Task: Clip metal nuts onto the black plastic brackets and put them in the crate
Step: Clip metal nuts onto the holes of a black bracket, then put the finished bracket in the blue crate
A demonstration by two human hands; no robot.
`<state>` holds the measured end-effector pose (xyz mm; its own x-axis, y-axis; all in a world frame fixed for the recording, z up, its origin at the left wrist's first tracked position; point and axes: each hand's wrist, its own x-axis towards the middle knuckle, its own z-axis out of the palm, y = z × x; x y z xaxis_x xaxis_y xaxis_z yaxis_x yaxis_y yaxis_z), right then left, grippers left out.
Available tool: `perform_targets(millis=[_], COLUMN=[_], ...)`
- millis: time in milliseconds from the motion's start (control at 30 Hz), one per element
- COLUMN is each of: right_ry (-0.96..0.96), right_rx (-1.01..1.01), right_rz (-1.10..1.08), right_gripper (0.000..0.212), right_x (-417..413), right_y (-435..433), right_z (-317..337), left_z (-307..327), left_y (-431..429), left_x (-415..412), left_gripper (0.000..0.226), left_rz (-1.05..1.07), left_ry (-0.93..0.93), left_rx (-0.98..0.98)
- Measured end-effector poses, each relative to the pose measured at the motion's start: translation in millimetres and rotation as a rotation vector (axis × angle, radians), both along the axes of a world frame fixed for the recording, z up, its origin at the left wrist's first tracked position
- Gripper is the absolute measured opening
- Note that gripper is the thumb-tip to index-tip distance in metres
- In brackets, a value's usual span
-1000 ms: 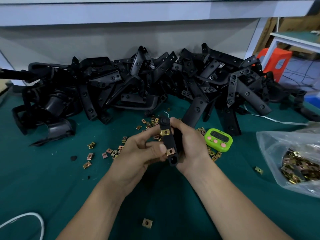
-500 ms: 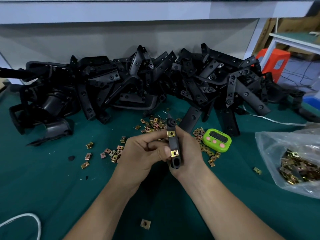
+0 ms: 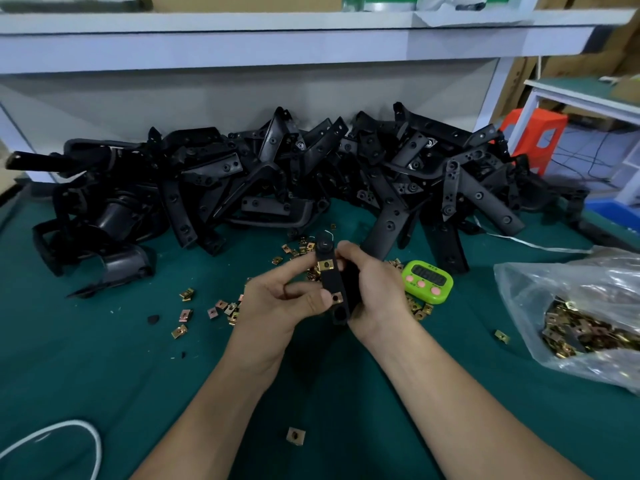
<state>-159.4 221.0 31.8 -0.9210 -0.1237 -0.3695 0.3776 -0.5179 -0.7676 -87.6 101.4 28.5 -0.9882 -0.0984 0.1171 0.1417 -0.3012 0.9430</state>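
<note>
Brass nut point(image 3: 336, 298) at frame centre probably wants a square thumb push from the left hand point(image 3: 277, 303) pinching it, while the right hand point(image 3: 377, 289) grips the bracket point(image 3: 331, 284).

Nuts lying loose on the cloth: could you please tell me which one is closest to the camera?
The lone nut at the bottom centre of the view; all the others lie scattered much farther back.

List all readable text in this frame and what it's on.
Display of the green timer: digits, too blurred to read.
Mark above that display: too small to read.
No text visible on the bracket, metal nuts or plastic bag.
</note>
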Motion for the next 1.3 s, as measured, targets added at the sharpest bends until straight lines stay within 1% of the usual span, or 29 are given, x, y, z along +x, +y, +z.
perform_targets(millis=[133,200,300,400,467,533,567,633,700,800,867,900,967,1033,1100,1167,1200,1233,1267,1300], right_ry=[0.029,0.052,0.134,0.232,0.267,0.285,0.286,0.249,0.192,0.096,0.029,-0.007,-0.077,-0.149,-0.208,-0.189,-0.182,-0.210,-0.245,-0.270], right_rx=[0.031,0.031,0.036,0.092,0.107,0.114,0.142,0.210,0.238,0.139,0.083,0.070,0.072,0.080,0.084,0.037,-0.001,-0.022,0.016,0.100], right_rz=[-0.009,-0.011,-0.023,-0.073,-0.091,-0.096,-0.103,-0.167,-0.284,-0.424,-0.534,-0.593,-0.671,-0.687,-0.695,-0.727,-0.735,-0.723,-0.700,-0.661], right_gripper=[0.040,0.042,0.042,0.028,0.018,0.014,0.017,0.022,0.020,0.017,0.014,0.013,0.014,0.012,0.007,0.012,0.022,0.035,0.043,0.045], right_x=[7,9,11,17,22,31,37,51,65,85,99,107,121,125,112,82,68,57,49,41], right_y=[-1,1,10,35,64,101,121,161,201,260,300,320,355,385,418,458,475,489,499,504], right_z=[6,14,32,53,63,71,73,75,72,63,55,50,41,37,48,67,75,76,72,62], left_z=[4,10,25,41,51,60,64,71,78,82,81,80,78,76,81,98,105,109,113,114], left_y=[1,8,19,36,58,87,103,138,179,250,301,325,368,406,442,473,485,493,498,499], left_x=[5,7,7,2,-1,-7,-10,-18,-25,-27,-22,-17,-10,-13,-28,-44,-51,-57,-58,-60], left_gripper=[0.051,0.047,0.041,0.050,0.052,0.041,0.034,0.023,0.019,0.015,0.005,0.003,0.010,0.014,0.013,0.004,0.010,0.015,0.014,0.010], left_rz=[0.024,0.038,0.087,0.137,0.131,0.105,0.095,0.033,-0.083,-0.169,-0.261,-0.326,-0.458,-0.534,-0.581,-0.636,-0.637,-0.633,-0.628,-0.625], left_ry=[0.025,0.014,0.000,0.002,-0.008,-0.046,-0.076,-0.124,-0.126,-0.159,-0.195,-0.211,-0.276,-0.386,-0.491,-0.512,-0.509,-0.515,-0.510,-0.488], left_rx=[-0.058,-0.036,-0.004,-0.048,-0.075,-0.069,-0.063,-0.100,-0.177,-0.250,-0.286,-0.310,-0.342,-0.358,-0.285,-0.165,-0.136,-0.151,-0.182,-0.205])
